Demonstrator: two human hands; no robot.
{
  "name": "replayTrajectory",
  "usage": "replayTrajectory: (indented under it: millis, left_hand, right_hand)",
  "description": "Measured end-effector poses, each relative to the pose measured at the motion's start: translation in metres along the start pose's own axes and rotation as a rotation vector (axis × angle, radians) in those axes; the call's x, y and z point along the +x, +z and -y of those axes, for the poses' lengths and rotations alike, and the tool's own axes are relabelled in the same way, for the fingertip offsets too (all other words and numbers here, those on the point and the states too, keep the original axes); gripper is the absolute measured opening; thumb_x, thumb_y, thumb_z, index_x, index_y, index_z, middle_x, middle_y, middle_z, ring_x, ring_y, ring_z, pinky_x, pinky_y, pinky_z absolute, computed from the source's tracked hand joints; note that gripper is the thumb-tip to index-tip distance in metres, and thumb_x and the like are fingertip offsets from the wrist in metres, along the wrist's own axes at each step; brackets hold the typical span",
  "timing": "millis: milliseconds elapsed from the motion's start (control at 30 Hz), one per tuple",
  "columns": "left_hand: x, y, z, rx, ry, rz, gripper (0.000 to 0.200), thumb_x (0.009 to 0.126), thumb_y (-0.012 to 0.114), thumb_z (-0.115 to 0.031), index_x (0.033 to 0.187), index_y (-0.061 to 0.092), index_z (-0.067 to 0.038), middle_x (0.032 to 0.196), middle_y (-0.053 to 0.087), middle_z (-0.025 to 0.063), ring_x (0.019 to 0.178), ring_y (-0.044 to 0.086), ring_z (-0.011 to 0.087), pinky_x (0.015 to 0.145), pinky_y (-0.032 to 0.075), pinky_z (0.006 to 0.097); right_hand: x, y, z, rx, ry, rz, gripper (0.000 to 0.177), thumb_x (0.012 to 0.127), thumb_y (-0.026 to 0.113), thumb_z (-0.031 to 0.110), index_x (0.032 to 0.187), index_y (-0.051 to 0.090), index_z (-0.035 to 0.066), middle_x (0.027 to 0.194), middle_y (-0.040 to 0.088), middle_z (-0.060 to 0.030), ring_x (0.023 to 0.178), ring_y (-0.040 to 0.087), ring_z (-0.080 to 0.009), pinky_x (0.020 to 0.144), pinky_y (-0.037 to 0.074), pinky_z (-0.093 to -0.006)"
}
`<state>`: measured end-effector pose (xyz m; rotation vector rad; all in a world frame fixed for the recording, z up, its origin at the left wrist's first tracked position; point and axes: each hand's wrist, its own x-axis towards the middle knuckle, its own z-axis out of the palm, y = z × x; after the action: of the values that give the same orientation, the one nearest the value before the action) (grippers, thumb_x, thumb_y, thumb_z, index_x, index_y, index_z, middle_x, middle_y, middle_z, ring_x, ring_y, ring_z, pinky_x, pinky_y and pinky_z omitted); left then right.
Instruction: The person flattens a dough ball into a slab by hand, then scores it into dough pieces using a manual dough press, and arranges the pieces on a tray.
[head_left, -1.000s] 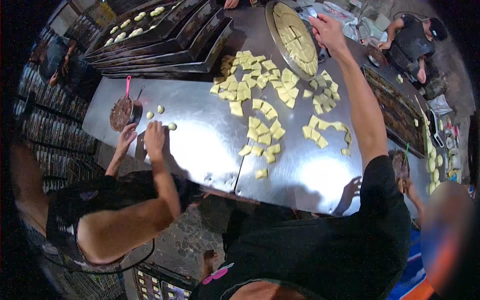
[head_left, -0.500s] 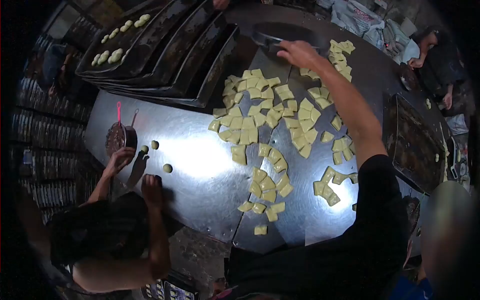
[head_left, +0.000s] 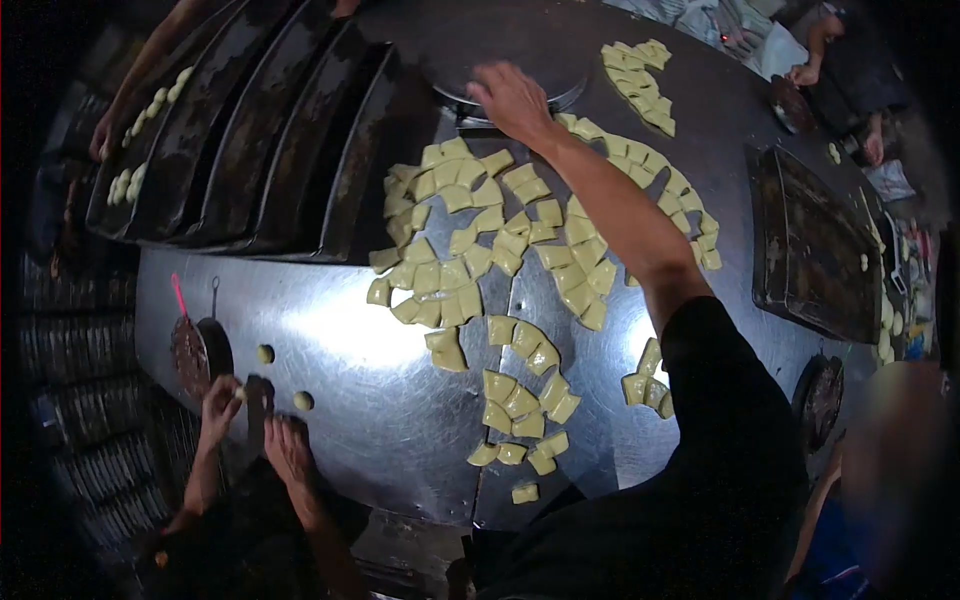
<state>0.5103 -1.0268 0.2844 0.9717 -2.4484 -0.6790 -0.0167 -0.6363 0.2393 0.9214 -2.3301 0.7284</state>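
The round pan (head_left: 530, 45), held edge-up half a second ago, now lies flat and bare at the top centre of the frame, and the dough squares (head_left: 470, 230) sit lower and closer to the middle of the picture.

The right hand (head_left: 512, 100) reaches far out, palm down, on the near rim of the pan. Its fingers look loosely spread over the edge, but I cannot tell whether they grip it. The left hand is out of view.

The squares lie scattered in loose clusters on the metal table (head_left: 350, 330), directly below the hand and on both sides of the forearm, probably where they slid off. Dark baking trays (head_left: 290, 150) overlap at the upper left.

At the lower left a co-worker's hands (head_left: 290, 450) rest by small dough balls (head_left: 265, 353).
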Motion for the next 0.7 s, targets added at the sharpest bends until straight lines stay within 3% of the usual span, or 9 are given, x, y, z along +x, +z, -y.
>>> replayTrajectory:
  millis: [67,133,200,267,333,433,533,600,700]
  left_hand:
    - [-0.038,0.019,-0.030,0.135,0.127,0.046,0.025,0.085,0.056,-0.012,0.107,0.058,0.000,0.102,0.057,0.0172,0.094,0.058,0.0347,0.079,0.048,0.0427]
    - [-0.097,0.053,-0.028,0.482,0.450,0.077,0.023,0.084,0.058,-0.008,0.106,0.058,0.001,0.101,0.058,0.0181,0.094,0.058,0.0361,0.079,0.049,0.0425]
    - [-0.126,0.077,-0.035,0.644,0.680,-0.011,0.022,0.083,0.059,-0.005,0.104,0.059,0.002,0.100,0.058,0.0190,0.094,0.059,0.0375,0.079,0.050,0.0423]
    - [-0.119,0.088,-0.084,0.187,0.108,0.237,0.024,0.082,0.059,-0.002,0.106,0.060,0.002,0.112,0.059,0.0193,0.105,0.058,0.0382,0.083,0.050,0.0437]
    - [-0.108,0.099,-0.062,0.408,0.404,0.217,0.024,0.083,0.058,-0.002,0.106,0.060,0.001,0.118,0.058,0.0195,0.111,0.056,0.0381,0.088,0.050,0.0412]
    - [-0.095,0.057,-0.028,1.027,0.754,0.109,0.027,0.089,0.054,-0.009,0.114,0.057,0.000,0.127,0.054,0.0164,0.117,0.051,0.0364,0.098,0.045,0.0385]
    - [-0.073,0.018,0.050,2.182,0.513,0.214,0.041,0.093,0.057,-0.017,0.132,0.049,-0.006,0.128,0.051,0.0132,0.109,0.052,0.0271,0.098,0.042,0.0362]
    - [-0.051,-0.001,0.088,3.203,0.661,0.516,0.041,0.094,0.058,-0.017,0.132,0.050,-0.006,0.122,0.054,0.0124,0.098,0.056,0.0239,0.092,0.046,0.0301]
    - [-0.049,-0.003,0.109,2.926,0.479,-0.059,0.034,0.091,0.063,-0.013,0.122,0.058,-0.001,0.109,0.063,0.0087,0.094,0.060,0.0169,0.085,0.047,0.0236]
  right_hand:
    - [-0.002,0.013,-0.014,0.017,-0.033,-0.399,0.047,0.091,0.054,0.035,0.130,0.053,0.008,0.135,0.048,-0.0193,0.128,0.043,-0.0367,0.100,0.038,-0.0522]
    - [-0.010,0.035,-0.031,-0.089,0.123,0.210,0.060,0.094,0.048,0.041,0.142,0.037,0.006,0.149,0.030,-0.0182,0.141,0.022,-0.0348,0.110,0.021,-0.0564]
    - [-0.009,0.029,-0.034,-0.097,0.139,0.296,0.063,0.096,0.043,0.045,0.144,0.032,0.005,0.152,0.026,-0.0179,0.142,0.019,-0.0333,0.111,0.014,-0.0595]
    - [-0.014,0.027,-0.036,-0.051,-0.056,-0.358,0.062,0.097,0.040,0.046,0.143,0.034,0.005,0.150,0.028,-0.0174,0.141,0.021,-0.0338,0.110,0.014,-0.0614]
    - [-0.020,0.026,-0.042,-0.098,-0.003,-0.283,0.062,0.097,0.041,0.045,0.142,0.034,0.004,0.150,0.028,-0.0174,0.141,0.022,-0.0341,0.110,0.014,-0.0610]
    - [-0.020,0.031,-0.051,-0.014,-0.030,-0.392,0.062,0.096,0.042,0.045,0.142,0.034,0.005,0.150,0.029,-0.0165,0.141,0.023,-0.0335,0.110,0.017,-0.0606]
    - [-0.031,0.039,-0.062,-0.207,0.083,0.187,0.062,0.097,0.038,0.048,0.143,0.033,0.006,0.151,0.029,-0.0148,0.141,0.023,-0.0313,0.110,0.017,-0.0602]
    - [-0.028,0.040,-0.058,-0.270,0.133,0.116,0.063,0.098,0.033,0.050,0.145,0.031,0.008,0.151,0.028,-0.0134,0.142,0.022,-0.0293,0.112,0.016,-0.0582]
    - [-0.037,0.042,-0.066,-0.257,-0.037,-0.196,0.062,0.098,0.033,0.049,0.145,0.031,0.009,0.152,0.027,-0.0112,0.142,0.021,-0.0283,0.112,0.016,-0.0585]
